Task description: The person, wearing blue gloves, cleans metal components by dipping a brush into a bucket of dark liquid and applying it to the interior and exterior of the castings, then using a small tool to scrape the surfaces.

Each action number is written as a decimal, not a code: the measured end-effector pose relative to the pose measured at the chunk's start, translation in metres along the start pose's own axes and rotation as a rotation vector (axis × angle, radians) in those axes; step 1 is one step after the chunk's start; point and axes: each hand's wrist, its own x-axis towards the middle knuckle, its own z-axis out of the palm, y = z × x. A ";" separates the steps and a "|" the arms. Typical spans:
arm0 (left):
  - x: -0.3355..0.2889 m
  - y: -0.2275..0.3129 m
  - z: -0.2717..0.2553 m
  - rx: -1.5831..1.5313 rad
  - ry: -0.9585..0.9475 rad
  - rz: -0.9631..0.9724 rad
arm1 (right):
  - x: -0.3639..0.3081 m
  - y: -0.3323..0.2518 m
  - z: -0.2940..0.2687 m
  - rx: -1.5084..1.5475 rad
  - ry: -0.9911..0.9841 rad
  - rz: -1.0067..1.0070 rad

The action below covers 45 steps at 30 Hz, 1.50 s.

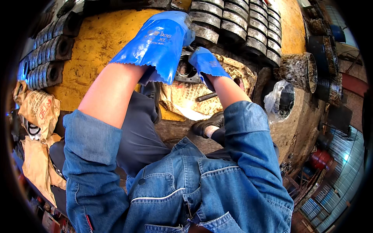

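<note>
Both of my hands wear shiny blue rubber gloves with wavy cuffs. My left hand [171,31] reaches far forward, close to the front row of stacked metal blocks, its fingers mostly hidden behind the glove. Just right of it and nearer to me is my right hand [204,62], its fingers also hidden. Between the two gloves a dark, greasy metal block with a round bore [185,70] shows in part. I cannot make out whether either hand grips it. A short dark ribbed rod [206,96] lies on crumpled brown paper [180,97] below my right wrist.
Tall rows of dark metal blocks [233,23] stand ahead; more bored blocks [50,58] sit on the yellow surface [97,39] at left. At right are a grimy metal cylinder [297,72] and a plastic-lined container [280,101]. Brown paper sacks [39,110] lie far left.
</note>
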 end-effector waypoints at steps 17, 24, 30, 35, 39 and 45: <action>0.003 0.014 -0.003 -0.024 -0.039 0.004 | 0.038 0.001 0.028 0.190 0.009 -0.149; -0.001 0.007 -0.006 -0.036 -0.047 -0.014 | 0.025 -0.010 0.007 0.142 -0.286 -0.133; -0.003 0.012 -0.008 -0.010 -0.058 -0.028 | 0.014 -0.002 0.011 0.270 -0.296 -0.129; 0.001 0.022 -0.005 -0.014 -0.054 0.045 | -0.012 0.033 0.038 1.444 -0.245 0.119; 0.003 0.020 -0.001 -0.023 -0.027 0.000 | -0.027 0.063 -0.020 0.204 -0.376 -0.197; -0.002 0.029 -0.004 -0.023 -0.030 0.066 | -0.205 0.189 -0.034 1.201 -0.109 0.557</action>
